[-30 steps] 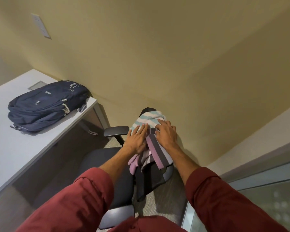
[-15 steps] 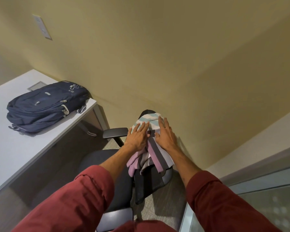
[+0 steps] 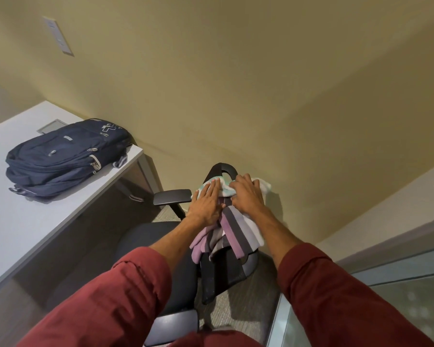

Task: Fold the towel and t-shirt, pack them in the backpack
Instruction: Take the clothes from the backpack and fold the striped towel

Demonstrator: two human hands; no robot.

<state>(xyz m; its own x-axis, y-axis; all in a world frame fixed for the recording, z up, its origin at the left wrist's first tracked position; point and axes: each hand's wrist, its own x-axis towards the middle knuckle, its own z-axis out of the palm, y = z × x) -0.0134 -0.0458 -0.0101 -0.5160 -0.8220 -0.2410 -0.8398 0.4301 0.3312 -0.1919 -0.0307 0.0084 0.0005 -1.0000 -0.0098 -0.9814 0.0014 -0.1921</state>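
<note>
Towel [image 3: 238, 229], striped and soft, lies under both hands on top of the chair [image 3: 221, 169] back. The left hand [image 3: 207, 204] is flat on it, with straight fingers that press the cloth down. The right hand [image 3: 247, 196] is just beside it. Its fingers look bent and gather a bunch of the pale end of the towel, so this hand holds the cloth and does not only rest on it. The striped part hangs down from the hands toward the seat in loose folds. Under it hangs a dark cloth [image 3: 221, 276]; I cannot tell if this is the t-shirt or a part of the chair.

I judge the towel to be light and limp. It will not keep a shape alone and it can slide off the narrow chair back. It is better to take it at two corners or along one edge and pull it tight before each fold.

Farther to the left, the backpack [image 3: 65, 156] lies on the bench [image 3: 23, 221], well apart from the hands, and it looks zipped.
</note>
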